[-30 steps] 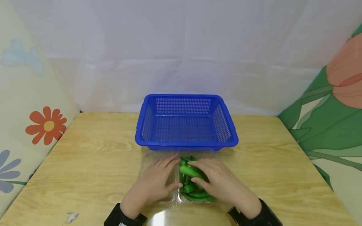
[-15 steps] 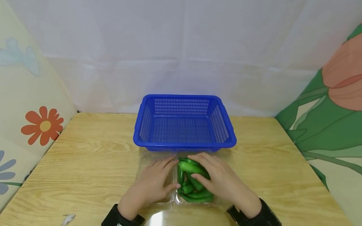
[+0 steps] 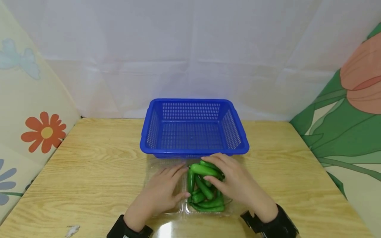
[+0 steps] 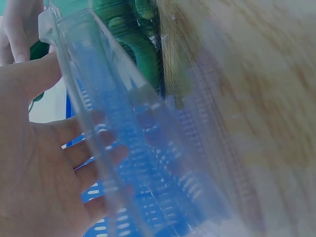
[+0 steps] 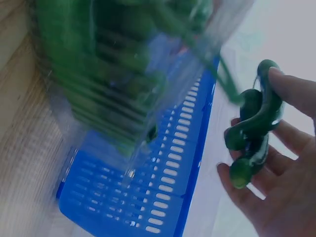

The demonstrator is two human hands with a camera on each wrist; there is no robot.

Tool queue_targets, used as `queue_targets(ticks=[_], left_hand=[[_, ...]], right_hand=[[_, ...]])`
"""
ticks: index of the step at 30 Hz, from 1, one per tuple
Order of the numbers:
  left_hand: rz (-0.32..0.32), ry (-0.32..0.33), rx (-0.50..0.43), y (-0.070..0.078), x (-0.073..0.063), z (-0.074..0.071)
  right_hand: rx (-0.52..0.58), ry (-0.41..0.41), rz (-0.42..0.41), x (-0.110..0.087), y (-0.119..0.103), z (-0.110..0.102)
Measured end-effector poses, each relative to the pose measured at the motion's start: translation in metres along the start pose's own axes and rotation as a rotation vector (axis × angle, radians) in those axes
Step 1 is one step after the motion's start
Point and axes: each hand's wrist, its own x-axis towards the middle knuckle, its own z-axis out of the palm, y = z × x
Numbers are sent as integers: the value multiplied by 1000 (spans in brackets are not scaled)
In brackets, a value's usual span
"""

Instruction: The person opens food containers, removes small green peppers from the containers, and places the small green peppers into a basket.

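Right hand (image 3: pixel 236 178) holds about three peppers (image 5: pixel 256 123) between thumb and fingers, over the far end of the clear box (image 3: pixel 185 211), near the basket (image 3: pixel 193 152); other peppers (image 3: pixel 205 188) lie in the box. Left hand (image 3: pixel 162 191) spread wide at the box's empty half; no firm grip visible. Risks: smooth, curved pods may slip; snagging stems or an unbraced, light box could shift.

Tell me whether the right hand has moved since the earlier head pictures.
Yes: in the head view, the right hand, holding green peppers, has shifted up the picture, closer to the blue basket.
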Motion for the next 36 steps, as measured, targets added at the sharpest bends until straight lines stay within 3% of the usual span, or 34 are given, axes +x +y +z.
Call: queue_targets(ticks=[6, 10, 24, 36], left_hand=[[3, 12, 2, 1, 0, -1], [15, 28, 10, 0, 1, 0], [11, 25, 35, 3, 0, -2], [8, 13, 38, 4, 0, -2]], right_hand=[[45, 113, -105, 10, 10, -2], [54, 151, -128, 19, 14, -6], [58, 263, -104, 37, 29, -10], [12, 259, -8, 40, 36, -9]])
